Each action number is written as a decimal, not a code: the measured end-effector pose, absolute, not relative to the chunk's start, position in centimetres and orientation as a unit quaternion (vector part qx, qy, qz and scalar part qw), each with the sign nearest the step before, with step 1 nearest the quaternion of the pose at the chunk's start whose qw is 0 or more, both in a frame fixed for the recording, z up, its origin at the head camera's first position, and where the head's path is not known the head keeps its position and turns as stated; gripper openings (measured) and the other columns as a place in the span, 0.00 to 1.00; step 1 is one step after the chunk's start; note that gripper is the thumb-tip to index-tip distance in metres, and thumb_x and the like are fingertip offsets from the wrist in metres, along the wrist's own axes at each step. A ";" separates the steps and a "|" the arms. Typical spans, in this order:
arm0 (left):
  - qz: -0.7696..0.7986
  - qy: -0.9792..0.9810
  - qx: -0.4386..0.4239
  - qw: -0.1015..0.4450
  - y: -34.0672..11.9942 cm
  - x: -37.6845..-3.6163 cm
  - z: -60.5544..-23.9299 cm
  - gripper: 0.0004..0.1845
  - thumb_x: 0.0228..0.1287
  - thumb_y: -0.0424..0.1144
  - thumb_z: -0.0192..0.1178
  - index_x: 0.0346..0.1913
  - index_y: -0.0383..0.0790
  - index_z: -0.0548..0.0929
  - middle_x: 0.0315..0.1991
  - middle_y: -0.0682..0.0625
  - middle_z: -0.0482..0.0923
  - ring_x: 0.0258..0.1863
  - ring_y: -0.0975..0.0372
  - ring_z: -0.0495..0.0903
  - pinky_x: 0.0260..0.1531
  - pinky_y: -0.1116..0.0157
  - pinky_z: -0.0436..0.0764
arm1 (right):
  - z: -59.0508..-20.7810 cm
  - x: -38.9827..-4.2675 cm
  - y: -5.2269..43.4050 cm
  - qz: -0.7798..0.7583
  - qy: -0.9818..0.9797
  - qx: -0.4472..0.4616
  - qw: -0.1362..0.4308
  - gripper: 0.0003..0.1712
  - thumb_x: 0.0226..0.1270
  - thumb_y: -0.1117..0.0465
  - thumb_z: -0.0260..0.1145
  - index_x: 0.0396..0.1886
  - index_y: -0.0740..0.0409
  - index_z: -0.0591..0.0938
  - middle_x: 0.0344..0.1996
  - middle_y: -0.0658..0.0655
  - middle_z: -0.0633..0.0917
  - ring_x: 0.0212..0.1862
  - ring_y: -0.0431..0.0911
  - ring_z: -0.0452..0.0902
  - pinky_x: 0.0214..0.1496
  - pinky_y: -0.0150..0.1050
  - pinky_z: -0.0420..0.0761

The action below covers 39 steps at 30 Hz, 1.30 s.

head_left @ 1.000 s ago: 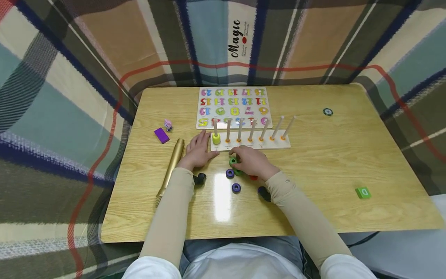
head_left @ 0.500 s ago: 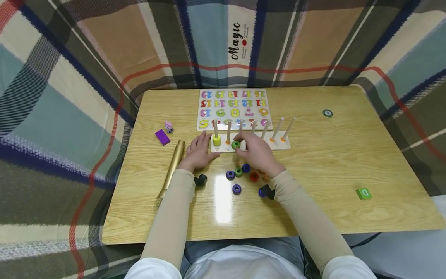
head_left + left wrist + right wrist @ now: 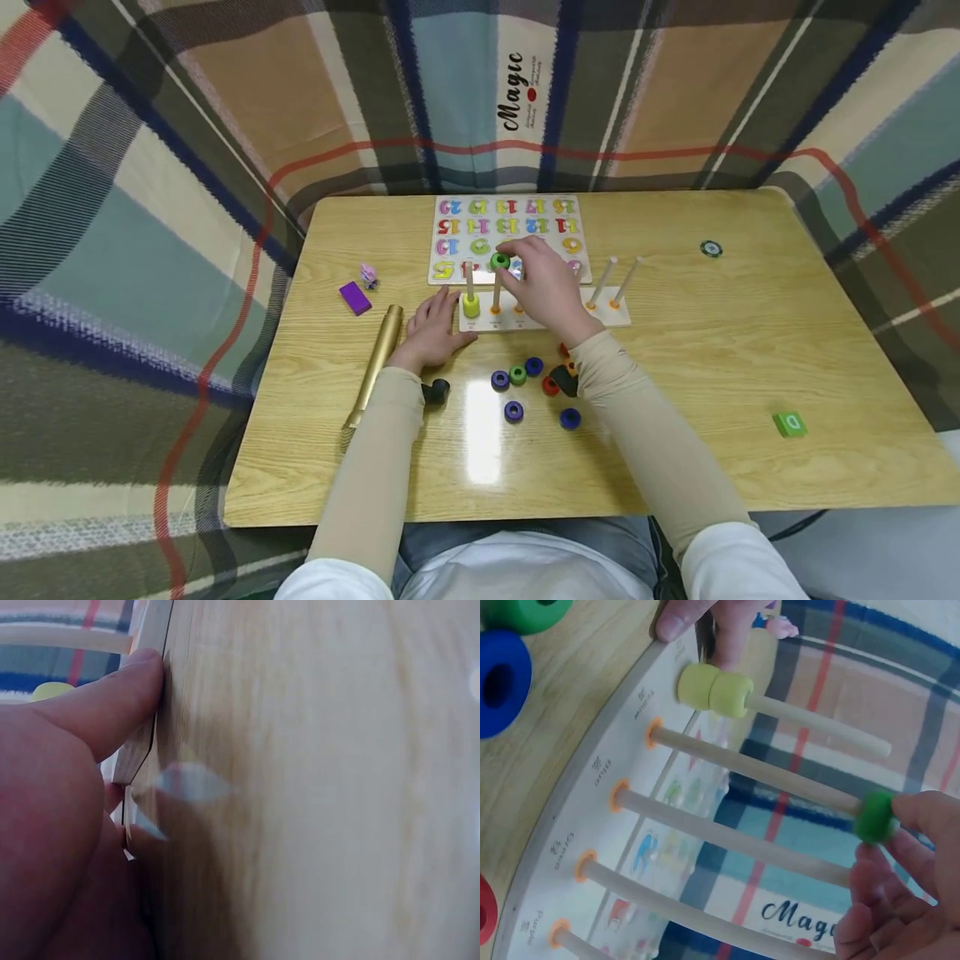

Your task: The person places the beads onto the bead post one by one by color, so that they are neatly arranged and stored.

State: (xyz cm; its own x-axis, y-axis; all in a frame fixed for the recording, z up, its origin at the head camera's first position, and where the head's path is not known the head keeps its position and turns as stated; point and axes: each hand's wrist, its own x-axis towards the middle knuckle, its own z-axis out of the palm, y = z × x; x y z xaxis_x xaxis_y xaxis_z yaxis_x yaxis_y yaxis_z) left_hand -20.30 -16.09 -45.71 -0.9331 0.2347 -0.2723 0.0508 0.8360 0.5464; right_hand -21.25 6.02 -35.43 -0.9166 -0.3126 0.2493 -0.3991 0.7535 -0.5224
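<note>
A white peg board (image 3: 600, 320) with several upright wooden pegs stands mid-table. A yellow ring (image 3: 470, 306) sits low on the leftmost peg. My right hand (image 3: 542, 283) pinches a green ring (image 3: 499, 262) at the tip of the second peg (image 3: 757, 770); the same ring (image 3: 874, 817) shows between my fingertips in the right wrist view. My left hand (image 3: 432, 325) rests flat on the table, its thumb (image 3: 112, 701) pressed against the board's left end (image 3: 150, 682). Loose rings lie in front: purple (image 3: 499, 380), green (image 3: 517, 375), blue (image 3: 534, 366), red (image 3: 551, 386).
A number puzzle board (image 3: 480, 227) lies behind the pegs. A gold tube (image 3: 375, 362), a purple block (image 3: 355, 297) and a small pink figure (image 3: 367, 275) lie left. A green cube (image 3: 791, 423) and a dark round token (image 3: 711, 249) are on the right. Plaid cloth surrounds the table (image 3: 712, 350).
My right hand lifted a green ring from the loose pile and carried it up to the tip of the second peg. The left hand stayed against the board.
</note>
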 end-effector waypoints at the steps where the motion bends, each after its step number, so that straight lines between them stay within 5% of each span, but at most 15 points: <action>1: 0.276 0.944 0.075 0.166 -16.1 -20.3 -45.7 0.48 0.72 0.60 0.57 0.84 0.50 0.44 0.85 0.48 0.28 0.83 0.45 0.33 0.79 0.38 0.40 | -35.4 -21.2 6.1 0.293 -0.934 0.191 0.074 0.23 0.75 0.51 0.65 0.65 0.52 0.80 0.59 0.55 0.82 0.36 0.46 0.77 0.33 0.41 0.76; 10: 0.273 0.946 0.075 0.158 -16.2 -20.4 -45.4 0.48 0.72 0.61 0.57 0.83 0.51 0.44 0.85 0.48 0.29 0.83 0.45 0.33 0.79 0.40 0.40 | -35.3 -20.4 6.9 0.307 -0.926 0.206 0.079 0.15 0.75 0.59 0.63 0.57 0.55 0.84 0.49 0.56 0.85 0.33 0.46 0.76 0.33 0.40 0.74; 16: 0.271 0.946 0.073 0.161 -16.3 -20.3 -45.4 0.48 0.72 0.61 0.57 0.83 0.50 0.44 0.85 0.48 0.29 0.83 0.46 0.32 0.79 0.40 0.40 | -37.4 -19.1 8.1 0.232 -0.926 0.291 -0.060 0.16 0.74 0.55 0.66 0.57 0.55 0.84 0.49 0.54 0.87 0.46 0.49 0.84 0.47 0.45 0.84; 21: 0.272 0.946 0.073 0.162 -16.4 -20.2 -45.4 0.48 0.73 0.60 0.56 0.83 0.50 0.43 0.85 0.48 0.28 0.83 0.46 0.32 0.79 0.39 0.40 | -40.4 -17.7 8.6 0.155 -0.912 0.354 -0.140 0.23 0.65 0.50 0.74 0.56 0.53 0.84 0.51 0.52 0.87 0.54 0.49 0.82 0.59 0.47 0.82; 28: 0.274 0.945 0.073 0.162 -16.5 -20.4 -45.6 0.48 0.72 0.60 0.57 0.83 0.50 0.44 0.85 0.48 0.28 0.83 0.45 0.32 0.79 0.39 0.39 | -42.4 -17.1 8.3 0.124 -0.911 0.367 -0.141 0.12 0.63 0.58 0.73 0.46 0.51 0.86 0.43 0.50 0.85 0.47 0.45 0.81 0.55 0.44 0.83; 34: 0.273 0.944 0.076 0.169 -16.2 -20.4 -45.9 0.47 0.73 0.60 0.57 0.83 0.50 0.43 0.85 0.48 0.28 0.83 0.46 0.32 0.79 0.40 0.39 | -41.1 -17.4 9.3 0.214 -0.920 0.306 -0.117 0.19 0.67 0.60 0.70 0.57 0.56 0.82 0.52 0.55 0.85 0.53 0.49 0.81 0.57 0.47 0.82; 39: 0.274 0.943 0.076 0.170 -16.1 -20.3 -45.9 0.47 0.73 0.59 0.57 0.83 0.50 0.44 0.85 0.48 0.28 0.83 0.46 0.31 0.79 0.39 0.38 | -38.7 -18.5 9.8 0.321 -0.918 0.230 -0.045 0.20 0.68 0.58 0.71 0.57 0.57 0.79 0.49 0.55 0.85 0.39 0.47 0.78 0.42 0.41 0.79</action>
State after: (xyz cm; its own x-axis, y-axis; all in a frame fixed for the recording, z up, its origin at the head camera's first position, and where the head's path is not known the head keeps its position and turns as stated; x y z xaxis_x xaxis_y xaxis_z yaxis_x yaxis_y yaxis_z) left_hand -20.32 -16.06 -45.90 -0.9304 0.2370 -0.2796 0.0501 0.8379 0.5435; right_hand -18.52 9.80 -38.73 -0.8901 -0.4510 0.0653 -0.3933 0.6878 -0.6101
